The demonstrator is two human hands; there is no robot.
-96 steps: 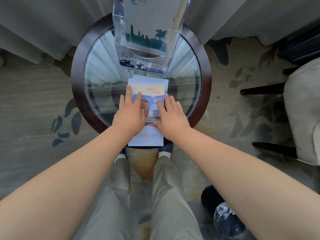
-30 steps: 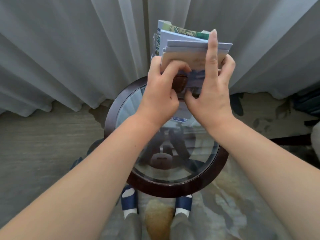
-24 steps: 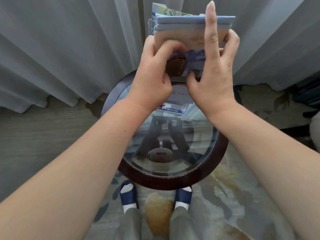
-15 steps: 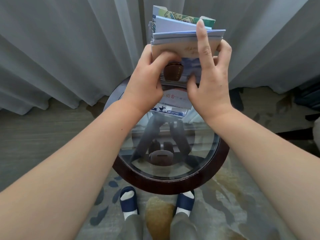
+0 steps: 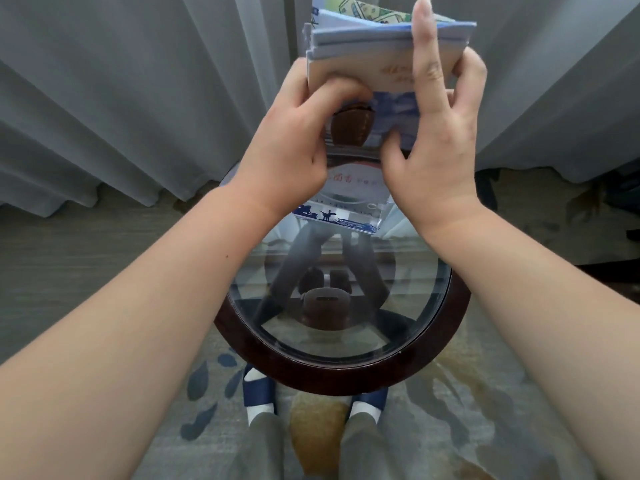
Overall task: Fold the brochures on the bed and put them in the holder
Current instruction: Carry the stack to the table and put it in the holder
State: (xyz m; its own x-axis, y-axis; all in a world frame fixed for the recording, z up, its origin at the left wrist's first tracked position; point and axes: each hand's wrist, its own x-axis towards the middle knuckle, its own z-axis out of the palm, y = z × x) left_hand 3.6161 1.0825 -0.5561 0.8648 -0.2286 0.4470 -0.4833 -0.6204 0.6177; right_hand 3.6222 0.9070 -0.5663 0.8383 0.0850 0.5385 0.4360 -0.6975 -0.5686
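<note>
A stack of folded brochures [image 5: 381, 60], blue and tan with a brown picture on the front, stands upright in a clear plastic holder [image 5: 341, 216] at the far side of a round glass table [image 5: 346, 372]. My left hand [image 5: 294, 147] grips the stack's left edge, thumb on the front. My right hand [image 5: 436, 133] holds the right side, its forefinger stretched up over the stack's top edge. The stack's lower part sits inside the holder, behind its printed front lip. Other brochures with a green pattern [image 5: 363, 12] stand behind the stack.
Grey curtains [image 5: 138, 98] hang right behind the table. The table has a dark wooden rim and stands on patterned carpet [image 5: 207, 410]. My feet in blue slippers [image 5: 259, 393] are at the table's near edge. Dark furniture shows at the far right edge.
Three seconds ago the stack lay flat on the glass under both hands. Now it stands upright in the holder. Over the last second the hands kept their grip while the stack shifted slightly up and down.
</note>
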